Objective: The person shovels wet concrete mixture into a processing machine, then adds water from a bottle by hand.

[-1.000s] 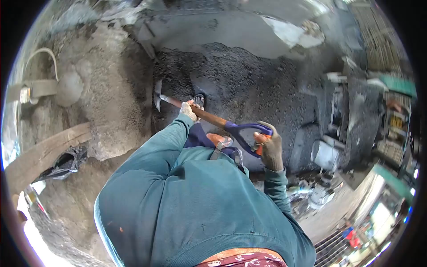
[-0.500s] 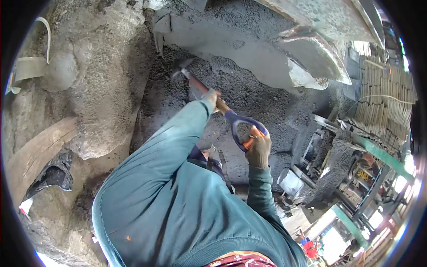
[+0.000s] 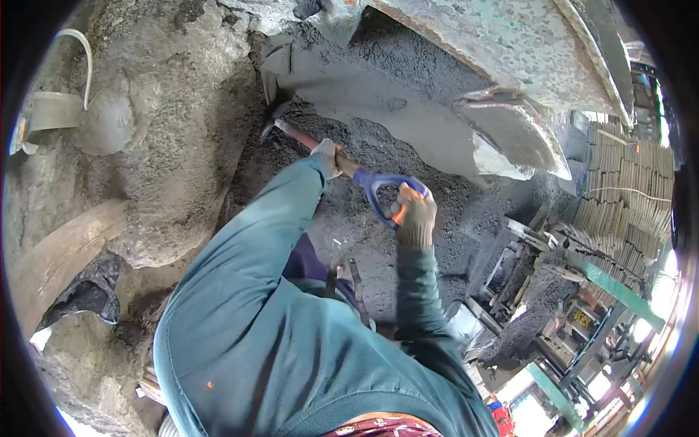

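Observation:
A shovel (image 3: 348, 167) with a blue D-shaped handle slants across the upper middle, its metal head at the upper left against dark, wet-looking grainy material (image 3: 364, 138). Gloved, my left hand (image 3: 329, 158) wraps round the shaft below the blade. On the blue grip at the other end, my right hand (image 3: 416, 211) is closed, its glove showing orange at the fingers. Much of the blade is hidden in the grey material.
A rough pale mound (image 3: 175, 131) rises at the left, beside a curved wooden piece (image 3: 69, 251) and black plastic (image 3: 91, 288). Large metal sheets (image 3: 502, 44) overhang the upper right. Stacked flat slats (image 3: 626, 189) and a metal bucket (image 3: 463, 325) are at the right.
Both hands and the shovel have shifted left in view, and the shovel head now sits lower and further left. The surroundings have shifted slightly with the camera. Both hands keep their hold.

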The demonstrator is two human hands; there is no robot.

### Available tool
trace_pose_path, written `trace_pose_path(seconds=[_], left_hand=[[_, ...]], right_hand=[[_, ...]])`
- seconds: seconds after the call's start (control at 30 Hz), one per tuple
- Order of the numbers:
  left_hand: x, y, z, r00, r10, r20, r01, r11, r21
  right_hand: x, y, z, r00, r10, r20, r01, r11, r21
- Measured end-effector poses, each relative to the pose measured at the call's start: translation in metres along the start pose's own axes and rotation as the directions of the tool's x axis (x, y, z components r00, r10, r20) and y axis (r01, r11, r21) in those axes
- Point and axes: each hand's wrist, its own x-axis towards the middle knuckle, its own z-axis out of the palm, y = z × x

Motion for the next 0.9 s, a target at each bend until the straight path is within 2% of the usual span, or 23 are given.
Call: trace_pose_path(seconds=[0.07,0.1,0.17,0.23,0.3,0.37,0.47,0.57,0.63,0.67,0.73,0.77,0.8,0.83,0.87,0.9], left_hand=[[0.027,0.009,0.001,0.998,-0.058,-0.002,0.058,0.997,0.051],[0.025,-0.028,-0.014,0.994,-0.104,-0.040,0.107,0.991,0.081],[0.020,-0.038,-0.004,0.995,-0.088,-0.053,0.093,0.988,0.119],[0.007,-0.079,-0.015,0.990,-0.104,-0.095,0.118,0.980,0.162],[0.011,-0.111,-0.006,0.998,-0.066,0.004,0.063,0.960,0.273],[0.002,-0.139,0.015,0.992,-0.127,0.001,0.125,0.983,0.137],[-0.017,-0.167,0.019,0.997,-0.038,0.063,0.039,0.999,-0.007],[-0.034,-0.146,-0.003,0.998,0.059,0.007,-0.057,0.986,-0.156],[-0.016,-0.102,-0.032,0.987,0.147,-0.071,-0.161,0.951,-0.263],[-0.006,-0.074,-0.044,0.966,0.203,-0.157,-0.231,0.956,-0.182],[0.015,-0.052,-0.056,0.923,0.266,-0.277,-0.289,0.956,-0.047],[0.025,-0.044,-0.056,0.908,0.281,-0.311,-0.293,0.956,0.009],[0.033,-0.043,-0.052,0.893,0.291,-0.342,-0.286,0.956,0.067],[0.027,-0.061,-0.040,0.888,0.256,-0.383,-0.218,0.966,0.141],[0.020,-0.081,-0.028,0.877,0.225,-0.425,-0.149,0.967,0.205],[0.009,-0.100,-0.013,0.864,0.194,-0.465,-0.074,0.962,0.263]], right_hand=[[0.005,0.025,-0.012,0.987,0.033,-0.158,-0.031,0.999,0.013],[-0.029,0.038,-0.035,0.983,0.117,-0.145,-0.115,0.993,0.025],[-0.044,0.043,-0.049,0.980,0.195,-0.030,-0.193,0.980,0.052],[-0.075,0.036,-0.054,0.968,0.225,-0.110,-0.218,0.973,0.073],[-0.087,0.020,-0.059,0.967,0.204,-0.152,-0.196,0.979,0.062],[-0.092,-0.001,-0.084,0.971,0.170,-0.169,-0.170,0.985,0.013],[-0.094,-0.032,-0.102,0.982,0.111,-0.156,-0.119,0.992,-0.041],[-0.068,-0.016,-0.107,0.986,0.151,-0.068,-0.152,0.988,-0.015],[-0.029,0.020,-0.081,0.987,0.157,-0.032,-0.156,0.988,0.020],[-0.011,0.039,-0.057,0.991,0.134,-0.017,-0.133,0.990,0.037],[0.026,0.094,-0.028,0.997,-0.041,0.061,0.052,0.980,-0.194],[0.021,0.089,-0.020,0.982,0.188,0.017,-0.186,0.980,-0.074],[0.020,0.082,-0.028,0.982,0.186,0.016,-0.186,0.982,-0.021],[0.011,0.080,-0.047,0.981,0.195,0.005,-0.195,0.980,0.024],[0.020,0.117,-0.091,0.994,0.104,0.036,-0.104,0.995,-0.007],[0.009,0.116,-0.117,0.985,0.173,0.012,-0.174,0.983,0.053]])
